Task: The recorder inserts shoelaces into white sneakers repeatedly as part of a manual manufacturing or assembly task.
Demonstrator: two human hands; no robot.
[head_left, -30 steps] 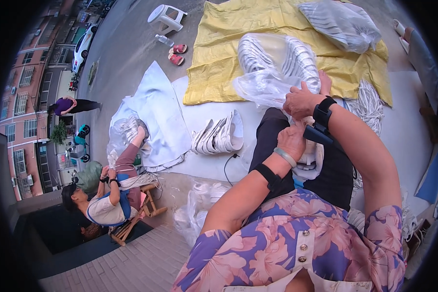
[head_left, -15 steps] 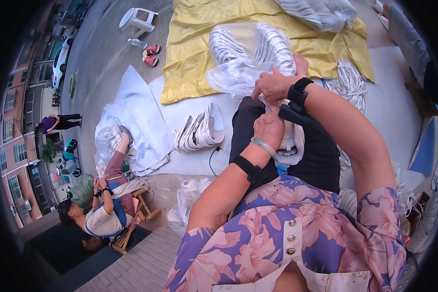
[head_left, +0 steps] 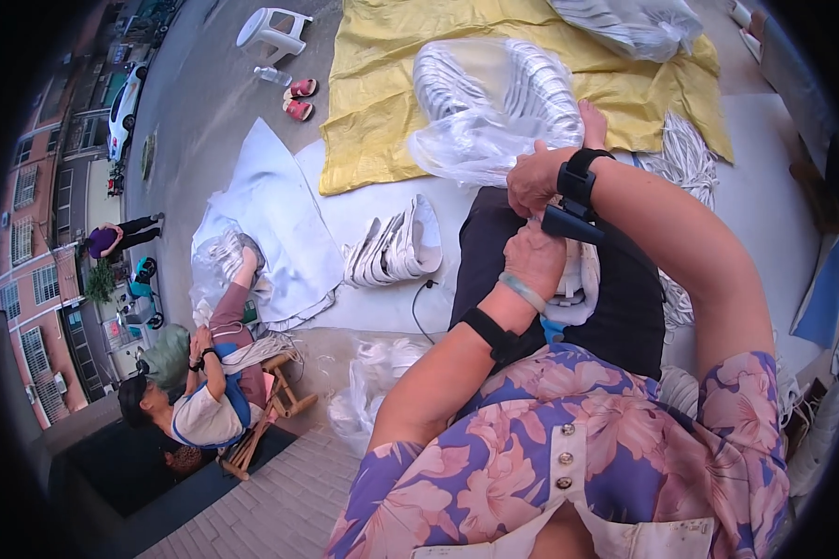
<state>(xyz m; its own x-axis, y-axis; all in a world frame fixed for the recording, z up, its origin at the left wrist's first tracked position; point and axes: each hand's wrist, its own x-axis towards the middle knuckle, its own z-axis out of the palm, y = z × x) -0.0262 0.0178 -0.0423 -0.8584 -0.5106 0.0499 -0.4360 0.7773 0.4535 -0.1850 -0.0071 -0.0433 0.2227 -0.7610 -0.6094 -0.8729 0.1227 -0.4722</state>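
Nearest, the left hand (head_left: pixel 534 259) is clenched, but what is inside I cannot tell. Just beyond it, the right hand (head_left: pixel 536 182) has its fingers more folded than half a second ago; their tips are hidden, so their grasp is unclear. The dark wrist device (head_left: pixel 569 222) blocks the view. Farther lies the clear bag (head_left: pixel 466 149) with white strips (head_left: pixel 545 79), on the yellow sheet (head_left: pixel 373 112), beside a bare foot (head_left: pixel 594 123).

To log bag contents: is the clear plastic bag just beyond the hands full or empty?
Not empty: curved rows of white pieces show through the clear plastic bag.
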